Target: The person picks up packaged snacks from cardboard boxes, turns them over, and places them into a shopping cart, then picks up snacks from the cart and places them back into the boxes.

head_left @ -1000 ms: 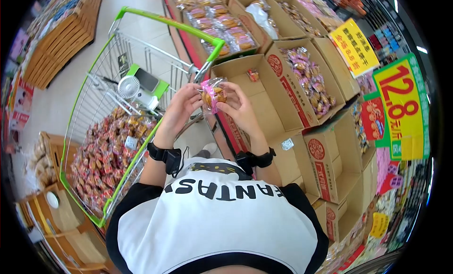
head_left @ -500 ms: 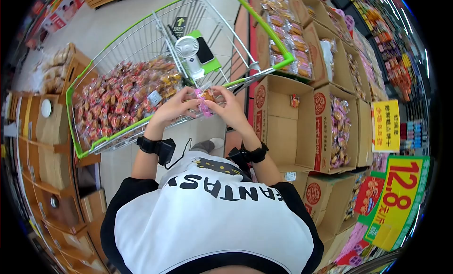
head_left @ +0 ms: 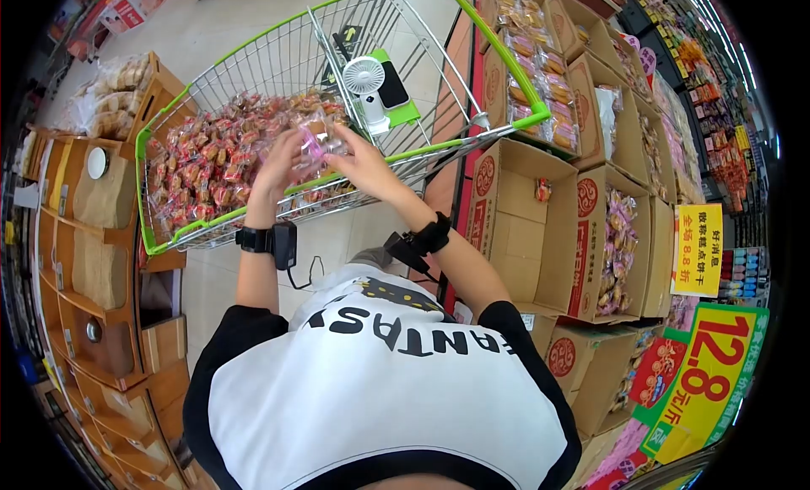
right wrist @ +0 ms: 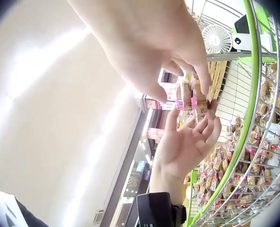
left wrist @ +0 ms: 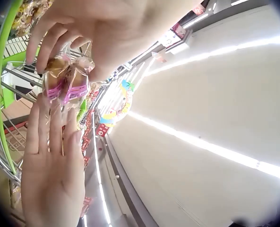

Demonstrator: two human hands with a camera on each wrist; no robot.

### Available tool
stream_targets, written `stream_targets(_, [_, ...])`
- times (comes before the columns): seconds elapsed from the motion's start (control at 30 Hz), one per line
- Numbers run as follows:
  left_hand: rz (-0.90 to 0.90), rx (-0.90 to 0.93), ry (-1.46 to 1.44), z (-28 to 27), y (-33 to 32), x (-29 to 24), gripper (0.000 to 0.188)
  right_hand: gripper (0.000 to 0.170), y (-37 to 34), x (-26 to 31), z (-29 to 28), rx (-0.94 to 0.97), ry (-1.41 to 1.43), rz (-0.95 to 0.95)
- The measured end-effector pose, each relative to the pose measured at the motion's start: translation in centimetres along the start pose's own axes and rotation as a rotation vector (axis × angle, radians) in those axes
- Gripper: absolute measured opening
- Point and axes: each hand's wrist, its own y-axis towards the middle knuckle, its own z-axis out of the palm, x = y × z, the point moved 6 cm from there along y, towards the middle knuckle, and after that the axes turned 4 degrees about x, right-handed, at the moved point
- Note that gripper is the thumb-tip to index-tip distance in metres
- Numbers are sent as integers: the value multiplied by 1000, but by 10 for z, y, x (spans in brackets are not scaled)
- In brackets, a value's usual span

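Observation:
A clear-wrapped pastry packet (head_left: 314, 146) with pink print is held over the shopping cart (head_left: 253, 237), between both hands. In the left wrist view, two brown rounded pieces show through the wrapper of the packet (left wrist: 66, 82). My left hand (head_left: 281, 163) pinches it from one side, fingers bent. From the other side my right hand (head_left: 364, 168) holds it between thumb and fingers, seen also in the right wrist view at the packet (right wrist: 191, 97). Beneath the hands lies a heap of small red-wrapped pastries (head_left: 215, 157) in the cart.
On the cart's green seat flap (head_left: 403, 115) lie a white handheld fan (head_left: 364, 77) and a dark phone (head_left: 393, 87). To the right stand cardboard boxes (head_left: 527, 237), some with wrapped pastries, and a price sign (head_left: 700, 380). A wooden shelf (head_left: 105, 262) stands left.
Both hands have carried the pastry packet leftward, from beside the cart handle to above the heap in the cart. The view has turned, so the cart and boxes appear farther right.

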Motion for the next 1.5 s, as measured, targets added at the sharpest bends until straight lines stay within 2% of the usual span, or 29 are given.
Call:
stream_targets(0.07, [88,-17,-149,-8,16,-2,52,50,-2,1,-7,6,-27,37])
stream_targets(0.1, [16,-89,-81,-14,23,4,61,47,-6,7,-14,-45,-235,-59])
stream_targets(0.13, [17,-87,-80,-21,32,12,61,43,-11,14,-20,-96,-444,-154])
stream_targets(0.17, [-19,-81,22,-28,41,24,63,43,-15,13,-26,-99,-445,-155])
stream_targets(0.23, [-82,-123,233,-27,42,29,66,32,-25,9,-38,-37,-322,-73])
stream_targets(0.27, [-81,-114,237,-28,43,32,66,32,-31,11,-46,-47,-326,-72])
stream_targets(0.33, [-116,-145,321,-33,46,38,65,24,-46,13,-59,-57,-127,123])
stream_targets(0.37, [-76,-189,304,-34,46,39,53,22,-52,18,-65,-113,-130,121])
stream_targets(0.4, [-79,-181,306,-35,48,41,53,22,-57,18,-70,-121,-131,125])
stream_targets(0.47, [-2,-111,247,-38,54,41,36,22,-67,16,-81,-169,-1,152])
stream_targets(0.5, [66,-180,208,-23,40,23,24,21,-71,16,-86,-204,-31,136])
stream_targets(0.53, [66,-177,210,-24,46,23,24,21,-74,16,-89,-208,-31,136])
stream_targets(0.6, [213,-156,212,-20,54,10,21,21,-82,15,-96,-269,92,132])
stream_targets(0.67, [209,-187,169,-6,49,0,19,20,-88,19,-102,-290,124,138])
stream_targets(0.73, [295,-97,97,18,38,-20,18,19,-94,23,-106,-309,155,145])
stream_targets(0.9, [360,30,119,72,4,-61,17,14,-107,41,-121,-420,70,107])
stream_targets(1.07, [421,213,164,116,-1,-61,17,12,-120,47,-132,-488,72,89])
stream_targets(1.13, [321,299,234,137,-2,-52,17,13,-126,44,-138,-532,70,68])
stream_targets(1.17, [347,410,226,151,-5,-51,16,13,-128,43,-138,-515,93,57])
stream_targets(1.3, [298,651,263,195,-7,-34,16,14,-141,46,-143,-547,70,59])
stream_targets(1.5, [215,862,313,243,-6,-17,17,15,-174,50,-162,-689,65,73])
